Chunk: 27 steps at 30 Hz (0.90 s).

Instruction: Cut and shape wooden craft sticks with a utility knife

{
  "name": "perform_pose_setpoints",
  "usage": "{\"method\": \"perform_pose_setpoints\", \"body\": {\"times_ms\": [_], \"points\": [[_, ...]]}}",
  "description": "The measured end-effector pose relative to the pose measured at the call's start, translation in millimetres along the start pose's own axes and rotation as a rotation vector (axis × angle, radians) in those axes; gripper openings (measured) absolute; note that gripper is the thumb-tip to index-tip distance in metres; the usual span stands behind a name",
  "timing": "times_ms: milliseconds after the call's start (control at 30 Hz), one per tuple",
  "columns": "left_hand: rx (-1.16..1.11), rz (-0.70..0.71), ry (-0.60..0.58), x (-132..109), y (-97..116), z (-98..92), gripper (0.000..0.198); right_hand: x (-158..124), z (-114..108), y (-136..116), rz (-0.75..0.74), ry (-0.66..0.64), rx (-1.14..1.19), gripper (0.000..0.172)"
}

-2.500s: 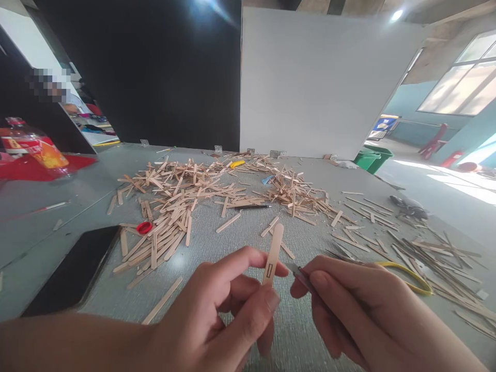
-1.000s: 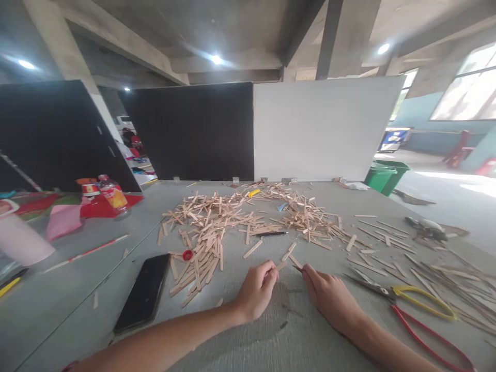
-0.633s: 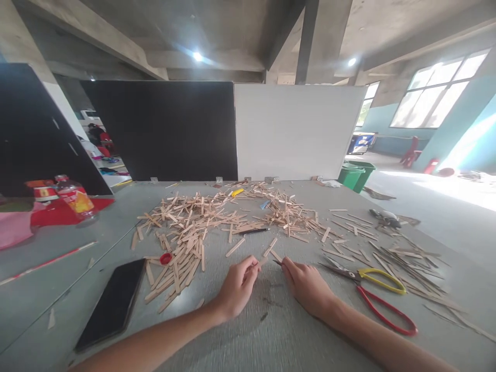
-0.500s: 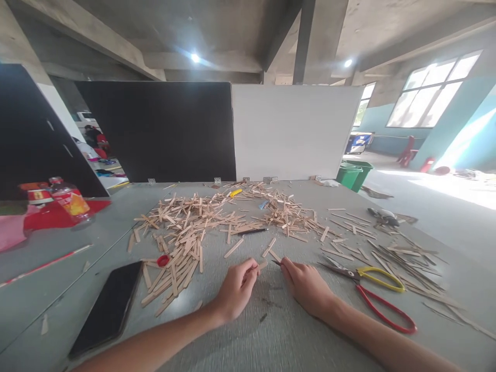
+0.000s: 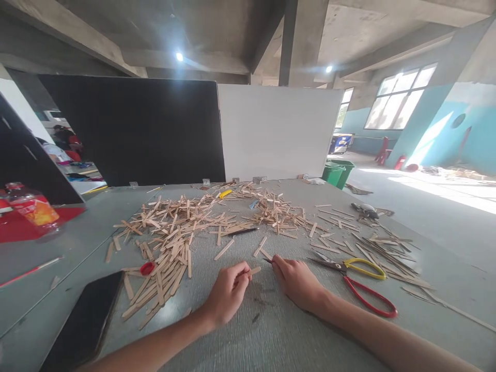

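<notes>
My left hand [image 5: 228,292] pinches a wooden craft stick [image 5: 254,270] between thumb and fingers, and the stick's end points right. A short way across, my right hand [image 5: 296,279] is closed on a thin dark pointed tool [image 5: 267,260]; only its tip shows at the fingertips, and the rest is hidden under the hand. Two loose sticks lie just beyond the hands, one being this stick [image 5: 261,246]. To the right of my right hand rest scissors [image 5: 343,267] with one yellow and one red handle, blades slightly apart.
A large pile of craft sticks [image 5: 174,258] spreads at left and back, with a red bottle cap [image 5: 147,268], a black pen [image 5: 243,231] and a yellow object [image 5: 225,194] among it. A phone [image 5: 83,320] lies front left. Thin strips [image 5: 387,253] lie right. Black-and-white panels [image 5: 271,134] stand behind.
The view has turned a little to the right, so the table things sit further left. The stick in my left hand shows more of its length. Both hands keep their holds.
</notes>
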<state>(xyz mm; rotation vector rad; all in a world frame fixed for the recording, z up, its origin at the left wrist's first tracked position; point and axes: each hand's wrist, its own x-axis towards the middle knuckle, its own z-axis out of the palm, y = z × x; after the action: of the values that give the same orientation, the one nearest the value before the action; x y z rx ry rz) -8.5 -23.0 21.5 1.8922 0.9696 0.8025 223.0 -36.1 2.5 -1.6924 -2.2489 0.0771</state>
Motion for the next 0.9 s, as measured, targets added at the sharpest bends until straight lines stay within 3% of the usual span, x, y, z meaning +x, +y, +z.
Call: {"method": "perform_pose_setpoints", "body": {"times_ms": [900], "points": [[-0.023,0.001,0.038,-5.0,-2.3,1.3,0.019,-4.5,24.4,13.9,-0.041,0.001,0.058,0.034]]}}
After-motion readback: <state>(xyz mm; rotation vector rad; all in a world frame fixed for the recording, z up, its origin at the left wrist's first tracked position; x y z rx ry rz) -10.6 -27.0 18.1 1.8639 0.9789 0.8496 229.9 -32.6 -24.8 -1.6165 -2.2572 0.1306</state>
